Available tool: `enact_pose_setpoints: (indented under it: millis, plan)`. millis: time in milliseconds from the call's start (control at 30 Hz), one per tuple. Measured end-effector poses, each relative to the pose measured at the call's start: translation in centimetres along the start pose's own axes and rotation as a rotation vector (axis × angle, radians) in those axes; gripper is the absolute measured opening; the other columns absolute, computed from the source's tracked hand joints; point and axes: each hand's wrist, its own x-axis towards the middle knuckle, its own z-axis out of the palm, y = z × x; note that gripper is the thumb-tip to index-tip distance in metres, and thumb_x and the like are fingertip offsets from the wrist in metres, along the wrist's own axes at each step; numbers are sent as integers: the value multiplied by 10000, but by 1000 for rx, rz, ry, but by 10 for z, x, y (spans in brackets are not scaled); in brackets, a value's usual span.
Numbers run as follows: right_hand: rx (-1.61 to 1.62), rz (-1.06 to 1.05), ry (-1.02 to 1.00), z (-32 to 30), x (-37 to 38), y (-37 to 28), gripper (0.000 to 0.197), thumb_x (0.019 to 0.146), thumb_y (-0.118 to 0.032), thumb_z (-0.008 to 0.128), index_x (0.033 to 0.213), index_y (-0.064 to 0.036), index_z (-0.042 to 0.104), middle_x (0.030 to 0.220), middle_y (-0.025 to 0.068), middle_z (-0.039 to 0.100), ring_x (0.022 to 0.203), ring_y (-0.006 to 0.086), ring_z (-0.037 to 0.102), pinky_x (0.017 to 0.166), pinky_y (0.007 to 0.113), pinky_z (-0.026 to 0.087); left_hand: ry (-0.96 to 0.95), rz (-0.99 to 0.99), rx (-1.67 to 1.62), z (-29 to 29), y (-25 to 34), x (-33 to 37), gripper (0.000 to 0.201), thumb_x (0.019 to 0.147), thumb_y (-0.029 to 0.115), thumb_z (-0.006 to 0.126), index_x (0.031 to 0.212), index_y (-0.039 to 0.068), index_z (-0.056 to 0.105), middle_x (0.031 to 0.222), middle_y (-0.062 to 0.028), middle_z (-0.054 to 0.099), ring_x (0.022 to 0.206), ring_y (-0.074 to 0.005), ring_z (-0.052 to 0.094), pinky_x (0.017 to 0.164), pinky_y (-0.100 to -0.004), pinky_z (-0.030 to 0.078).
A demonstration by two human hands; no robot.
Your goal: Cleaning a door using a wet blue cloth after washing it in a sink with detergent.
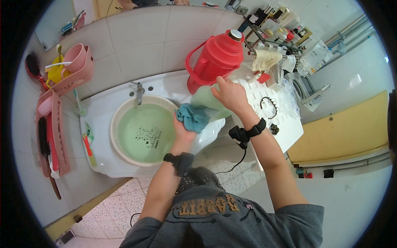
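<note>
My left hand [184,132] is closed around a wet-looking teal cloth [192,118], just right of the basin. The cloth lies against a pale green, see-through plastic container [202,96], whose exact kind I cannot make out. My right hand [231,94] grips this container at its upper right side, the fingers curled over it. A round cream-rimmed basin [115,138] sits in the white sink [101,161], filled with greenish-looking water over a printed cartoon animal. Directly behind the container stands a red thermos flask [217,56] with a silvery cap.
A metal faucet [139,93] reaches over the basin's far rim. Pink wall baskets [78,78] with brushes and cups hang at the left. To the right, a white surface [285,138] holds a dark hair band [269,106]. A shelf [264,37] of bottles stands behind.
</note>
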Motion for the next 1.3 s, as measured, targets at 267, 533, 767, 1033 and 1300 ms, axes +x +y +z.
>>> enact_pose_setpoints:
  millis: [267, 533, 767, 1033, 1300]
  plan:
    - [375, -521, -295, -30, 11, 44, 416, 683, -67, 632, 1075, -114, 503, 989, 110, 514, 998, 300, 473, 804, 391, 416, 21, 24, 65, 3, 3, -1, 519, 886, 507, 283, 1109, 93, 505, 1132, -122, 515, 1055, -315, 476, 953, -475, 346]
    - [366, -410, -203, -47, 14, 40, 398, 678, -61, 630, 1059, -100, 526, 970, 89, 503, 932, 307, 498, 770, 386, 433, 5, 15, 71, 4, -1, -11, 563, 872, 531, 294, 1165, 85, 474, 1197, -139, 487, 1116, -341, 443, 976, -508, 312]
    - [107, -309, -148, -58, 11, 30, 350, 733, -225, 624, 1035, -87, 515, 962, 102, 496, 856, 303, 531, 695, 372, 458, -1, 1, 83, 9, -4, -21, 578, 865, 545, 306, 1179, 86, 467, 1224, -137, 467, 1124, -358, 431, 970, -556, 287]
    - [328, -515, -94, -43, 11, 40, 371, 723, -200, 619, 1069, -111, 517, 1011, 126, 497, 900, 315, 525, 728, 397, 455, -17, -26, 116, 13, -6, -21, 562, 869, 529, 314, 1184, 88, 464, 1231, -132, 462, 1134, -349, 424, 975, -544, 287]
    - [468, -467, -88, -55, 16, 52, 381, 674, -96, 638, 1040, -111, 532, 955, 98, 505, 819, 276, 550, 682, 357, 463, -19, -16, 103, 2, 1, -26, 557, 871, 516, 321, 1185, 79, 461, 1220, -121, 471, 1117, -317, 444, 975, -475, 326]
